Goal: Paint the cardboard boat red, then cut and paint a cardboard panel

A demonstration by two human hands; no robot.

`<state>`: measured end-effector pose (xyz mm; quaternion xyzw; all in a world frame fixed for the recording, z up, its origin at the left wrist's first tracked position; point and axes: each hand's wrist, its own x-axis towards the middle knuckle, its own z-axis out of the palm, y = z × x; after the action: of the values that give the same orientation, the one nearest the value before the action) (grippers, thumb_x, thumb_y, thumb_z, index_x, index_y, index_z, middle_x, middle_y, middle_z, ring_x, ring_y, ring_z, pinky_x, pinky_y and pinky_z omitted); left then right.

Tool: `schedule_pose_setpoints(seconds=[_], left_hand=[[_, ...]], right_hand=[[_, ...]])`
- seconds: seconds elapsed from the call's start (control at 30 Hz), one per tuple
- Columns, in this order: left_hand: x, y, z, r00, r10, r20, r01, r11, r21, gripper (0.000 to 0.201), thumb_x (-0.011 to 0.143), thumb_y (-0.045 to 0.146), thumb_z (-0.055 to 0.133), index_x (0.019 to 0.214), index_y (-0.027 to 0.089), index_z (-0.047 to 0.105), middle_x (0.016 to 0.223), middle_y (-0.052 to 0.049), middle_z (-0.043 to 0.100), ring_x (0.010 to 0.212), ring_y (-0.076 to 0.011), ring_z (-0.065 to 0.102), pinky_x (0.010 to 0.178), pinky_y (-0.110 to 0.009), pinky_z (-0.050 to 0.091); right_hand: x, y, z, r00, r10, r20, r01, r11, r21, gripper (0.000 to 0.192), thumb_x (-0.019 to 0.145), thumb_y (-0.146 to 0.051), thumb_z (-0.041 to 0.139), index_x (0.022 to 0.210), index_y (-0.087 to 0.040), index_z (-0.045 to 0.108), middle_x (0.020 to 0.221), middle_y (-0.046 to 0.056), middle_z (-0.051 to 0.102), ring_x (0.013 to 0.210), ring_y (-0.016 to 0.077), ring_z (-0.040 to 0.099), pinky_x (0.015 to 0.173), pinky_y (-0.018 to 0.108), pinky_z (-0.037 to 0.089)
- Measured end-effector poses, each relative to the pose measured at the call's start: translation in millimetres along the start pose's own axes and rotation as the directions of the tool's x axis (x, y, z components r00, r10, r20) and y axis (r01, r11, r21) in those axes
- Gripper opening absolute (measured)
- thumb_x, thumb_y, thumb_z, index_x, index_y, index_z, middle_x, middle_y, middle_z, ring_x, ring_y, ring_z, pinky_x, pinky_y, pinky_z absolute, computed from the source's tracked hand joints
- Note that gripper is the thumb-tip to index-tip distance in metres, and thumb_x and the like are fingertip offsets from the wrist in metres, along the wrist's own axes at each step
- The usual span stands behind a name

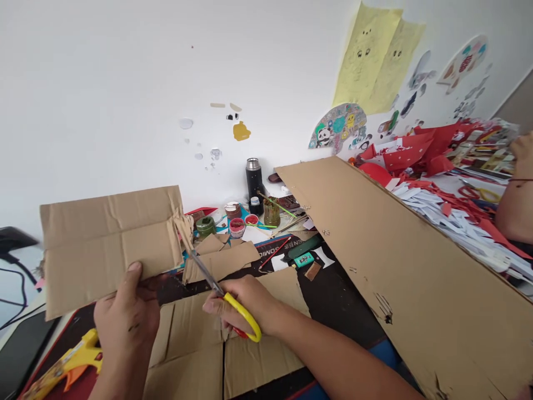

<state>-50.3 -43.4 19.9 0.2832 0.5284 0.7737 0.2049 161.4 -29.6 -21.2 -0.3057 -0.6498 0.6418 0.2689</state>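
My left hand (129, 305) grips the lower edge of a creased piece of cardboard (95, 250), thumb on the near face. The piece is held up off the table, and its right edge is torn and ragged. In my right hand (239, 305) is a pair of scissors (208, 275) with yellow and red handles. Their blades point up and left, with the tips at the torn edge; whether they touch it I cannot tell. Under both hands lies a larger folded cardboard sheet (191, 328), with cardboard scraps (227, 261) behind it.
A long cardboard panel (395, 261) spans the right side. Paint jars (237, 226), a black thermos (254, 178) and brushes stand near the wall. A yellow glue gun (70, 361) lies at lower left. Beyond the panel are paper scraps (433, 214) and another person's arm (516, 205).
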Motion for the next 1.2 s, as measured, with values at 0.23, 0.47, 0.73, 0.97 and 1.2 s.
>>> schedule_pose_setpoints(seconds=[0.23,0.47,0.73,0.97,1.2], left_hand=[[-0.2,13.0,4.6,1.000,-0.029,0.011,0.030,0.989,-0.142,0.032,0.068,0.025,0.093,0.084,0.017,0.067,0.087,0.000,0.076,0.084,-0.0180,0.070,0.084,-0.031,0.064],[17.4,-10.7,-16.3,1.000,-0.023,-0.018,0.021,0.995,-0.102,0.053,0.075,0.049,0.093,0.066,0.023,0.048,0.054,0.008,0.053,0.043,-0.0109,0.047,0.040,-0.025,0.042],[32.1,-22.1,-16.8,0.991,-0.132,-0.012,0.126,0.966,-0.228,0.033,0.078,0.048,0.092,0.090,0.024,0.075,0.099,-0.005,0.081,0.088,-0.0220,0.075,0.079,-0.034,0.067],[47.8,-33.1,-17.4,0.982,-0.128,-0.136,0.095,0.970,-0.225,0.032,0.079,0.049,0.089,0.088,0.024,0.071,0.102,-0.007,0.081,0.099,-0.0240,0.078,0.087,-0.035,0.068],[50.5,-35.1,-16.8,0.975,-0.151,-0.164,0.107,0.963,-0.249,0.028,0.079,0.044,0.088,0.088,0.022,0.073,0.099,-0.006,0.081,0.094,-0.0228,0.078,0.089,-0.034,0.068]], right_hand=[[9.7,8.4,-3.2,0.983,-0.044,-0.179,0.076,0.981,0.177,0.078,0.085,-0.087,0.071,0.107,-0.012,0.076,0.055,-0.003,0.061,0.045,0.0136,0.060,0.045,0.021,0.046],[10.1,8.6,-2.9,0.987,-0.037,-0.157,0.061,0.988,0.145,0.091,0.079,-0.098,0.064,0.107,-0.012,0.074,0.057,-0.001,0.062,0.046,0.0139,0.060,0.045,0.021,0.041],[11.3,11.1,7.4,0.999,0.034,-0.024,-0.027,0.974,0.224,0.102,0.063,-0.095,0.081,0.119,-0.010,0.075,0.062,-0.001,0.063,0.052,0.0166,0.065,0.050,0.026,0.051],[11.3,7.6,9.4,0.994,0.084,0.070,-0.095,0.981,0.172,0.094,0.067,-0.081,0.090,0.130,-0.013,0.075,0.070,-0.001,0.064,0.056,0.0185,0.070,0.051,0.026,0.053],[9.8,-3.6,-11.5,0.984,0.072,0.160,-0.066,0.997,-0.040,0.084,0.078,-0.076,0.088,0.138,-0.018,0.074,0.082,0.004,0.074,0.074,0.0227,0.076,0.064,0.030,0.056]])
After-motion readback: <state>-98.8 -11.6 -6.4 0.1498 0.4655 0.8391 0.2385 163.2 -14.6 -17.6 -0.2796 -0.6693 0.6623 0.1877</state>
